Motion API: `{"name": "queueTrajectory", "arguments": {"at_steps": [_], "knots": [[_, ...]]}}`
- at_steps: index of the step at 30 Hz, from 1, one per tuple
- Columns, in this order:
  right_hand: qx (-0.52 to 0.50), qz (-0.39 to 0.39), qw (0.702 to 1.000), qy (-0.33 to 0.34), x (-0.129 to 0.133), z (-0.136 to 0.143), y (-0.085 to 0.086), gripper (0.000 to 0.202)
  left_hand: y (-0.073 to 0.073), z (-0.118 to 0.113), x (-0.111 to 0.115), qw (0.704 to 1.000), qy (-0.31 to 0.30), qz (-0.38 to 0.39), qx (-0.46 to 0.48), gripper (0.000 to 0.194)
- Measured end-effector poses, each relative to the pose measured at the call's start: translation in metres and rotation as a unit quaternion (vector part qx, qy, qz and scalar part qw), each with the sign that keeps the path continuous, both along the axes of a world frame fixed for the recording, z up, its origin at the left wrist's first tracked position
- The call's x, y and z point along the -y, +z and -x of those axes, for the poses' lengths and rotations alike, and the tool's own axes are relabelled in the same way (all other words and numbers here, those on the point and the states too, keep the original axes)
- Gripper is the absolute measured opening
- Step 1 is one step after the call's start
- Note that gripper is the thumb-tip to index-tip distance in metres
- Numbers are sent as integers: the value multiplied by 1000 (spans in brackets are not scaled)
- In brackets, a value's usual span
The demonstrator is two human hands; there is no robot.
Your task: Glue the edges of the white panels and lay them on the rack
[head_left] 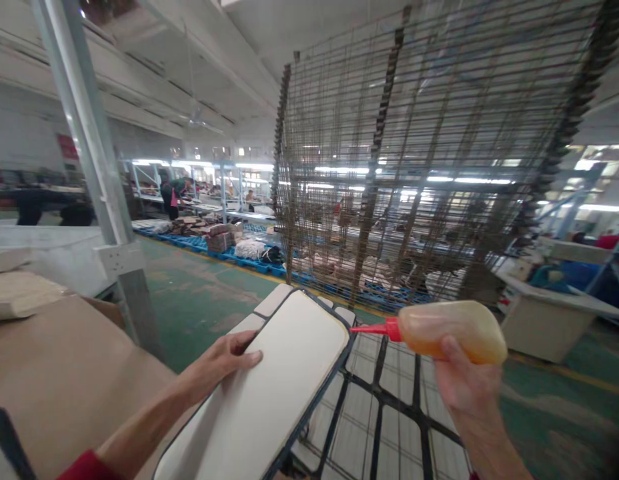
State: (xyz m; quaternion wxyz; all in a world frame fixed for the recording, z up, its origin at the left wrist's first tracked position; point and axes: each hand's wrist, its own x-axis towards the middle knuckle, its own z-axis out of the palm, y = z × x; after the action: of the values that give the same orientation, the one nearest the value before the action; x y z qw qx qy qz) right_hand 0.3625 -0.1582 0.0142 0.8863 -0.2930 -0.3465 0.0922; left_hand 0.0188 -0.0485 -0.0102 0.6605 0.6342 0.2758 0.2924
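My left hand (234, 359) grips the left edge of a white rounded panel (289, 360) with a dark rim, thumb on top and fingers under it. A thin yellowish line runs along the panel's far right edge. In my right hand (464, 380) is a clear squeeze bottle (452, 330) of amber liquid, lying sideways. Its red nozzle points left, the tip at the panel's right corner; whether it touches is unclear. Beneath the panel, more pale pieces with dark edging (382, 400) lie on a wire rack.
Tall wire racks (389, 167) rise ahead and to the right. A metal post (97, 133) stands left, beside a brown-covered table (64, 373). Blue pallets with stacked goods (219, 240) line the green floor. A person (170, 193) is in the distance, and a pale bench (544, 313) is right.
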Motion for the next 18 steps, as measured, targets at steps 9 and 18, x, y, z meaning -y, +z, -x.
{"name": "queueTrajectory", "arguments": {"at_steps": [9, 18], "knots": [[5, 27, 999, 22, 9, 0, -8, 43, -3, -3, -3, 1000, -26, 8, 1, 60], [47, 32, 998, 32, 9, -15, -6, 56, -1, -1, 1, 999, -51, 14, 13, 55]]}}
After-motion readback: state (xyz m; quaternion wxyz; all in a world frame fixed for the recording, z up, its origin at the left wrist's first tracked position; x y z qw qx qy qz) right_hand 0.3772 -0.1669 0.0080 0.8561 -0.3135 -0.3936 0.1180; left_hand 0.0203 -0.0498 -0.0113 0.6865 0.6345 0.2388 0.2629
